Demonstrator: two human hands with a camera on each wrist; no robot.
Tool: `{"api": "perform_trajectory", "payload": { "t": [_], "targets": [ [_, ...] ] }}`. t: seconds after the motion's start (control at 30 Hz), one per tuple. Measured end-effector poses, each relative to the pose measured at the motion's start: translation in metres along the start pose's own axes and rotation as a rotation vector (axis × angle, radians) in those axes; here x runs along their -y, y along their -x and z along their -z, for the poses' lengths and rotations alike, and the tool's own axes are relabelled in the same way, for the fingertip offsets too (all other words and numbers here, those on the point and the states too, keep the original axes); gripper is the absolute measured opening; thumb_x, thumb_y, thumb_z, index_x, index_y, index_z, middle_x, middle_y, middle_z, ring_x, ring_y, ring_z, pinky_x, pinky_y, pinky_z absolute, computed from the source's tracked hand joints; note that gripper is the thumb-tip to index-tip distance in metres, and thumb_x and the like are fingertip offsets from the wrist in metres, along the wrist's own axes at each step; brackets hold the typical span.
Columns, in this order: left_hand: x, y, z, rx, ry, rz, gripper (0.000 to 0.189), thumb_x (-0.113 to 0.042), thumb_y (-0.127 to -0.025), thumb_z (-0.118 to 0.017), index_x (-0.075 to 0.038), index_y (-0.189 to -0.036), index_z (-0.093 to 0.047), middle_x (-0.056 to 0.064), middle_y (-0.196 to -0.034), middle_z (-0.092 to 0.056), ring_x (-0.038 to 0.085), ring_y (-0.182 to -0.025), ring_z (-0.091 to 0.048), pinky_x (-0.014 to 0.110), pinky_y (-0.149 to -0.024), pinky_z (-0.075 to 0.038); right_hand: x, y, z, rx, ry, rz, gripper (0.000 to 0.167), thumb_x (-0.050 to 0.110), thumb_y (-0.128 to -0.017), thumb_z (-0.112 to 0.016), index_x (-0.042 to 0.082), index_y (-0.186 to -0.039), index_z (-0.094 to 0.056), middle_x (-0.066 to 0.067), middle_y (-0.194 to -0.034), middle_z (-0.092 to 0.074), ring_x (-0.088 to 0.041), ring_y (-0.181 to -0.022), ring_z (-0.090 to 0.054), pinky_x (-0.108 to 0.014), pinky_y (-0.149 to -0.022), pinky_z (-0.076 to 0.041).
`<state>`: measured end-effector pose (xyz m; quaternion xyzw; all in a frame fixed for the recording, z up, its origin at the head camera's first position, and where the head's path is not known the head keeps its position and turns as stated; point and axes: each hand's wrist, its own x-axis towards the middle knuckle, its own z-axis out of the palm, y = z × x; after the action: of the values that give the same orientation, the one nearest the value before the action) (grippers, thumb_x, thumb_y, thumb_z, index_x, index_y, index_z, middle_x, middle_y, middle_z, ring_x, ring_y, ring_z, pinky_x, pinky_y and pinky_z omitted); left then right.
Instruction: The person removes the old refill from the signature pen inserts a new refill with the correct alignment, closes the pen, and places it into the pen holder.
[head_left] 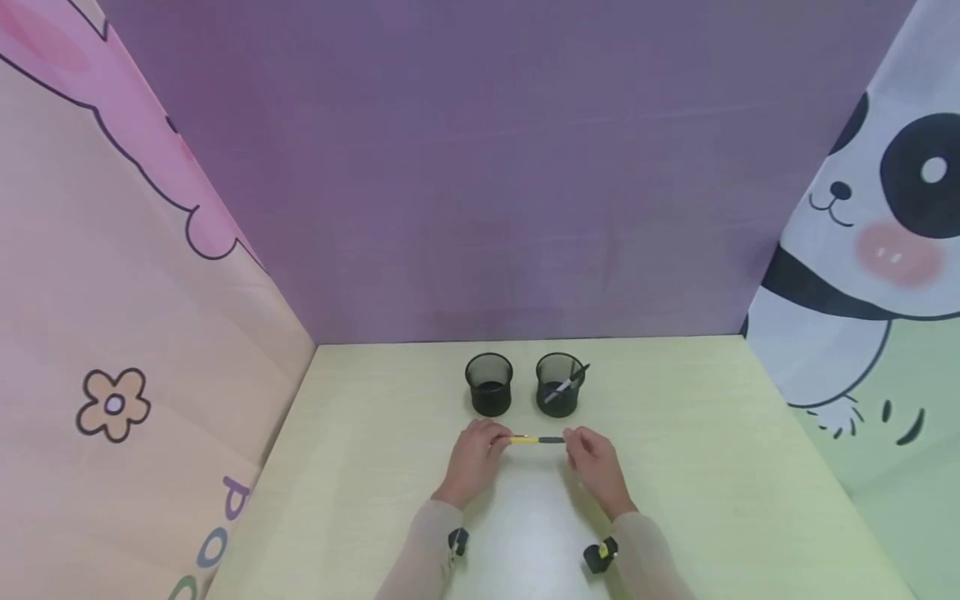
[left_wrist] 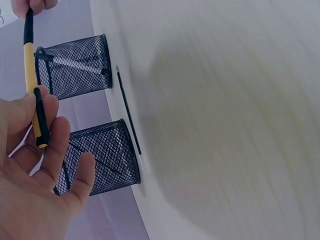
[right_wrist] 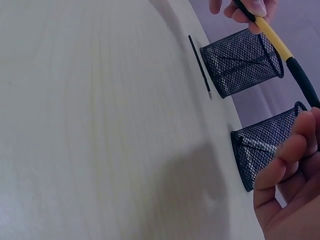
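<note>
A yellow pen (head_left: 523, 439) with a black grip section and black clip is held level between both hands, in front of two mesh cups. My left hand (head_left: 477, 458) pinches its clip end between thumb and fingers; the clip (left_wrist: 41, 117) shows in the left wrist view. At the other end, my right hand (head_left: 598, 468) pinches the tip of the black grip section (right_wrist: 302, 80); its fingertips hide the pen's point. On the table near the cups lies a thin black pen refill (left_wrist: 129, 112) with a silvery tip, untouched by either hand.
Two black mesh pen cups stand side by side at the table's back, a left cup (head_left: 491, 402) and a right cup (head_left: 557, 407). A black-and-white pen (head_left: 570, 382) leans inside the right one. A purple wall (head_left: 480, 208) rises behind the pale wooden table (head_left: 375, 467).
</note>
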<state>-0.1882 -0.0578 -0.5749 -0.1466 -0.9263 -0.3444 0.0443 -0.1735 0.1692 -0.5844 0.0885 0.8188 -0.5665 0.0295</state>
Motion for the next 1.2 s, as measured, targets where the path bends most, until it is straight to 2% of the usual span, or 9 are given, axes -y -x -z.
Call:
{"api": "perform_trajectory", "payload": {
  "t": [0.27, 0.43, 0.6, 0.67, 0.8, 0.9, 1.07, 1.2],
  "targets": [
    [-0.0023, 0.0009, 0.0004, -0.016, -0.002, -0.041, 0.012, -0.018, -0.098, -0.067, -0.016, -0.107, -0.076, -0.004, -0.103, -0.074, 0.013, -0.095, -0.06, 0.033, -0.086, -0.051, 0.0011, 0.0017, -0.0012, -0.029, 0.026, 0.0, 0.047, 0.041, -0.107, -0.049, 0.009, -0.074, -0.05, -0.001, -0.061, -0.049, -0.021, -0.062, -0.046, -0.031, -0.06, -0.04],
    [-0.0031, 0.0014, 0.0003, -0.009, -0.004, -0.034, 0.013, -0.019, -0.099, -0.066, -0.017, -0.108, -0.075, -0.006, -0.102, -0.073, 0.011, -0.094, -0.058, 0.031, -0.084, -0.051, 0.0008, 0.0019, -0.0012, -0.038, 0.039, -0.017, 0.052, 0.048, -0.107, -0.048, 0.009, -0.071, -0.05, 0.0, -0.059, -0.048, -0.02, -0.059, -0.044, -0.031, -0.057, -0.038],
    [-0.0022, 0.0016, -0.0007, -0.016, -0.013, -0.026, 0.013, -0.019, -0.098, -0.067, -0.018, -0.107, -0.076, -0.006, -0.1, -0.073, 0.011, -0.093, -0.059, 0.03, -0.084, -0.051, -0.0006, 0.0002, -0.003, -0.033, 0.033, -0.018, 0.053, 0.047, -0.107, -0.046, 0.008, -0.072, -0.052, -0.001, -0.06, -0.051, -0.02, -0.06, -0.045, -0.031, -0.058, -0.038],
    [-0.0018, 0.0014, -0.0005, -0.022, -0.019, -0.015, 0.012, -0.019, -0.098, -0.068, -0.018, -0.107, -0.076, -0.007, -0.101, -0.074, 0.012, -0.095, -0.059, 0.031, -0.084, -0.051, -0.0008, -0.0007, -0.0037, -0.026, 0.007, -0.018, 0.05, 0.046, -0.108, -0.046, 0.007, -0.077, -0.056, -0.001, -0.064, -0.052, -0.021, -0.062, -0.046, -0.03, -0.059, -0.039],
    [-0.0008, 0.0007, 0.0005, -0.033, -0.031, 0.011, 0.012, -0.021, -0.098, -0.068, -0.02, -0.106, -0.076, -0.007, -0.102, -0.074, 0.012, -0.096, -0.06, 0.033, -0.085, -0.05, -0.0008, -0.0014, -0.0038, -0.013, -0.044, -0.015, 0.038, 0.041, -0.108, -0.049, 0.006, -0.098, -0.062, -0.003, -0.074, -0.056, -0.02, -0.07, -0.051, -0.029, -0.064, -0.043],
    [-0.0004, 0.0004, 0.0021, -0.033, -0.038, 0.019, 0.012, -0.022, -0.098, -0.067, -0.02, -0.106, -0.076, -0.007, -0.102, -0.075, 0.012, -0.096, -0.06, 0.033, -0.085, -0.05, -0.0006, -0.0008, -0.0029, -0.01, -0.091, 0.008, 0.025, 0.029, -0.106, -0.054, 0.006, -0.111, -0.062, -0.008, -0.084, -0.06, -0.02, -0.075, -0.054, -0.028, -0.067, -0.046],
    [-0.0004, 0.0004, 0.0055, -0.031, -0.034, 0.029, 0.013, -0.023, -0.099, -0.067, -0.019, -0.108, -0.075, -0.006, -0.103, -0.074, 0.012, -0.095, -0.06, 0.032, -0.085, -0.05, -0.0007, 0.0004, -0.0016, -0.003, -0.134, 0.083, 0.014, 0.011, -0.101, -0.059, 0.005, -0.112, -0.065, -0.015, -0.091, -0.064, -0.018, -0.073, -0.055, -0.026, -0.065, -0.047],
    [-0.0006, 0.0006, 0.0071, -0.024, -0.025, 0.036, 0.013, -0.023, -0.099, -0.066, -0.019, -0.108, -0.075, -0.005, -0.104, -0.074, 0.013, -0.096, -0.06, 0.033, -0.086, -0.05, -0.0002, 0.0013, -0.0008, 0.0, -0.115, 0.102, 0.011, 0.012, -0.101, -0.062, 0.007, -0.109, -0.066, -0.009, -0.087, -0.062, -0.017, -0.072, -0.054, -0.025, -0.064, -0.047]
  ]
}}
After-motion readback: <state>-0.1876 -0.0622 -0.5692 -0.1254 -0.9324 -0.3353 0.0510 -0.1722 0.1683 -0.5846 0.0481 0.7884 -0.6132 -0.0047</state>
